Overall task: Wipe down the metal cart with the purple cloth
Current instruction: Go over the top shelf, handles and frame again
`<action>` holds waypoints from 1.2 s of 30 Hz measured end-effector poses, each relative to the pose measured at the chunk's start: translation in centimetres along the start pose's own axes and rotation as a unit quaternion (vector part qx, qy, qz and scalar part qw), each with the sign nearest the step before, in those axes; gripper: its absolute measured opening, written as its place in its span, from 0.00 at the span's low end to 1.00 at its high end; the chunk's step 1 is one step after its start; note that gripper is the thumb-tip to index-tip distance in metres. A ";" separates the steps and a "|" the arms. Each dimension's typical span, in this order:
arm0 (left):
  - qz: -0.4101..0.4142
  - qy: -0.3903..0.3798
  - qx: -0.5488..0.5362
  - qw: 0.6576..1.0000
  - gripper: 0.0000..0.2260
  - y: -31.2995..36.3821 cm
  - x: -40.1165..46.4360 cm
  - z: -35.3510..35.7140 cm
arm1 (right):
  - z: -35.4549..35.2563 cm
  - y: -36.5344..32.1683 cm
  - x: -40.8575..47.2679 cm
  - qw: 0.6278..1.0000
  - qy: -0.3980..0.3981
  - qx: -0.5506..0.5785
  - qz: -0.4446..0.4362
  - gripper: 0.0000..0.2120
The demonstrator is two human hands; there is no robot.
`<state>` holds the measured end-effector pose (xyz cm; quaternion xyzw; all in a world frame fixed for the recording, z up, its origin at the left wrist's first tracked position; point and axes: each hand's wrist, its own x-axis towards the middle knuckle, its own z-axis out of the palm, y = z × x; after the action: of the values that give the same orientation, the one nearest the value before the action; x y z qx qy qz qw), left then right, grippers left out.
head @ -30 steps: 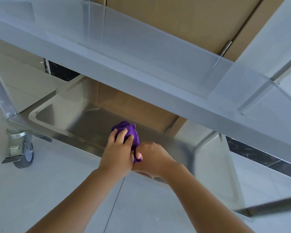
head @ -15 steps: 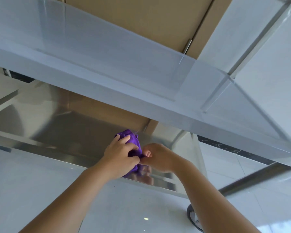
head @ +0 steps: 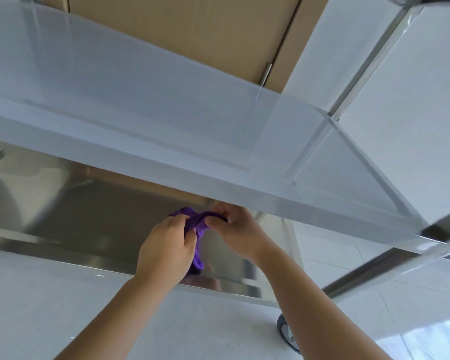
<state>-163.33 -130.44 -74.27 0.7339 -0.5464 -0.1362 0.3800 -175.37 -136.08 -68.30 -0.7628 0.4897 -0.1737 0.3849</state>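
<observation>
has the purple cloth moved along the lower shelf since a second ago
Yes. The purple cloth, gripped by the left hand and right hand, has shifted right along the cart's lower shelf, away from its left corner and toward the right-end caster wheel.

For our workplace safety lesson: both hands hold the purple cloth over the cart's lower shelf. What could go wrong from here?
1. The right hand sits close under the upper shelf edge, so lifting it could knock the knuckles.
2. The cart stands on a caster wheel on smooth tile; pushing hard might roll it.
3. The purple cloth is bunched between right and left hand, so it may wipe the lower shelf unevenly.
</observation>
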 end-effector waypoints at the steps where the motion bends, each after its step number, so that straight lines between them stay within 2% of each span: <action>1: -0.018 -0.009 -0.005 1.000 0.07 0.1 0.3 -0.1 | 0.1 -0.6 -0.2 1.000 -0.012 -0.012 0.002 0.11; 4: -0.069 -0.048 -0.022 0.996 0.06 0.8 1.2 -1.5 | 0.1 -2.3 -0.5 0.999 -0.034 -0.020 0.028 0.12; 6: -0.086 -0.083 -0.024 0.993 0.11 1.5 1.7 -2.6 | -0.3 -3.8 -1.2 0.994 -0.061 -0.071 0.054 0.11; 8: -0.078 -0.101 -0.048 0.991 0.09 2.3 1.6 -3.8 | -0.8 -4.8 -1.8 0.992 -0.028 -0.116 0.045 0.14; 11: -0.077 -0.131 -0.079 0.985 0.06 3.4 0.8 -6.3 | -1.4 -6.6 -3.3 0.994 -0.013 -0.068 0.087 0.15; 12: -0.076 -0.146 -0.080 0.983 0.05 3.5 0.5 -7.0 | -1.6 -7.3 -3.9 0.993 -0.035 -0.036 0.108 0.14; 14: -0.086 -0.192 -0.084 0.974 0.06 4.0 -0.2 -8.4 | -1.8 -8.7 -5.5 0.986 -0.027 0.072 0.149 0.09; 18: -0.158 -0.279 -0.113 0.940 0.09 6.0 -2.4 -12.0 | -2.1 -11.9 -8.8 0.978 -0.068 0.049 0.192 0.06; 20: -0.179 -0.288 -0.107 0.935 0.09 7.8 -3.4 -14.3 | -3.0 -14.0 -10.2 0.973 -0.052 0.063 0.216 0.04; 23: -0.196 -0.288 -0.114 0.930 0.08 11.4 -4.0 -18.7 | -5.5 -18.4 -12.0 0.971 -0.044 0.084 0.219 0.06; 32: -0.202 -0.287 -0.174 0.920 0.06 24.7 -1.6 -35.5 | -17.0 -34.2 -15.5 0.976 -0.035 0.092 0.194 0.08; 36: -0.189 -0.305 -0.159 0.920 0.06 29.1 0.4 -41.3 | -21.1 -40.2 -16.2 0.977 -0.010 0.117 0.180 0.08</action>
<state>-158.10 -117.28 -25.79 0.6767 -0.4579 -0.5074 0.2738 -171.72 -121.63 -22.43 -0.6134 0.5915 -0.1505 0.5012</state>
